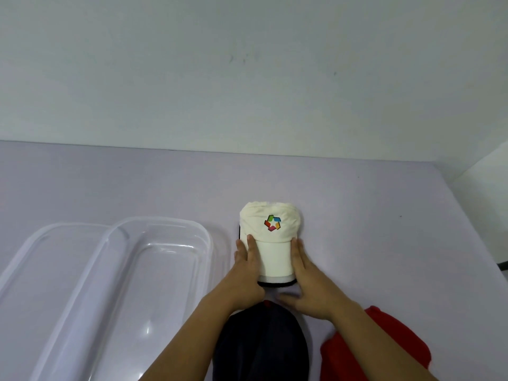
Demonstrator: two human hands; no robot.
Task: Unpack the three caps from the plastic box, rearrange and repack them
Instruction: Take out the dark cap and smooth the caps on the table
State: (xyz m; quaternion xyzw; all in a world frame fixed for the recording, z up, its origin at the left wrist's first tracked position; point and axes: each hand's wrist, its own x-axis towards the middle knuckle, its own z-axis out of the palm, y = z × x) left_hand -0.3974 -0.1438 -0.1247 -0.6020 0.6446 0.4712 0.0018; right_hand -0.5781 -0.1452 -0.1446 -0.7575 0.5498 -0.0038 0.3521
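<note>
A cream cap (pixel 270 229) with a multicoloured logo lies on the table, its brim pointing towards me. It rests on top of something with a black edge, seen under its brim and left side. My left hand (pixel 248 273) presses against the brim's left side and my right hand (pixel 308 281) against its right side, squeezing the brim between them. A dark navy cap (pixel 261 345) lies close to me between my forearms. To its right sits a red cap (pixel 371 350), partly covered by my right arm. The clear plastic box (pixel 165 270) stands empty on the left.
The box's clear lid (pixel 41 270) lies on the far left, overlapped by the box. A pale wall rises behind the lilac table (pixel 384 215), whose right edge runs diagonally at the right.
</note>
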